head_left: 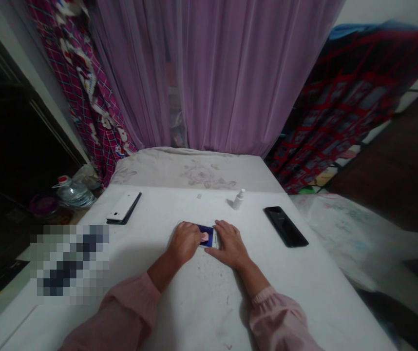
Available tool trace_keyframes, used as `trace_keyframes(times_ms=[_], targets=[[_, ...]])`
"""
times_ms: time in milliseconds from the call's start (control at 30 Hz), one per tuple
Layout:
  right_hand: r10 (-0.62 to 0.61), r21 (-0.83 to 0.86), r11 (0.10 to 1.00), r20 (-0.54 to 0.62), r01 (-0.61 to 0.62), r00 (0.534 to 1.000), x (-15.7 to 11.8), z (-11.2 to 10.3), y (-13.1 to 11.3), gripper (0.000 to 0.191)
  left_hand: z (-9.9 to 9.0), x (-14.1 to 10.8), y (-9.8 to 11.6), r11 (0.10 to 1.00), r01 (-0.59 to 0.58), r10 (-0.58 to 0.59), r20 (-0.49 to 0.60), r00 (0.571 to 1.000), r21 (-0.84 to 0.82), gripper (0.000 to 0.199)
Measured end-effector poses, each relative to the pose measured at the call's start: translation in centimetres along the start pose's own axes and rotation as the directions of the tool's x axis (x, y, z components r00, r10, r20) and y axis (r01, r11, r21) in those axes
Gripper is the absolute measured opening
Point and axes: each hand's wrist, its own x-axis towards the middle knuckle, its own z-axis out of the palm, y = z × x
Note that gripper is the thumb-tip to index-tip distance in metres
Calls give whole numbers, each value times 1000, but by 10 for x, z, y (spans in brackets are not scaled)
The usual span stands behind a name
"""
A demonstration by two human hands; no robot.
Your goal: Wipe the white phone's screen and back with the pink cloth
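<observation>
Both hands are working on a phone (207,236) with a dark blue screen, lying flat on the worktop (150,224) directly ahead, long axis apparently crosswise, though partly covered. The left hand (184,242) is lying palm-down over its left end, overlapping it more. The right hand (231,244) is bearing on its right end, fingers slightly spread. Can't tell whether either is gripping. A small pink patch is showing on the screen, unclear what. A white phone (123,207), spray bottle (238,200) and black phone (285,226) are sitting further out.
</observation>
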Motion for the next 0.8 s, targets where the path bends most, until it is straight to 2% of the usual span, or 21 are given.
trace_keyframes(times_ms=[333, 667, 800], targets=[[8, -2, 1000, 24, -8, 1000, 1, 0, 1, 78, -1, 39, -8, 986, 167, -166, 87, 982, -7, 25], [9, 16, 1000, 16, -10, 1000, 0, 2, 1, 76, -6, 6, -3, 990, 132, -125, 122, 985, -48, 24], [9, 19, 1000, 21, -10, 1000, 1, 0, 0, 76, -6, 12, -4, 986, 159, -152, 124, 981, -51, 24]])
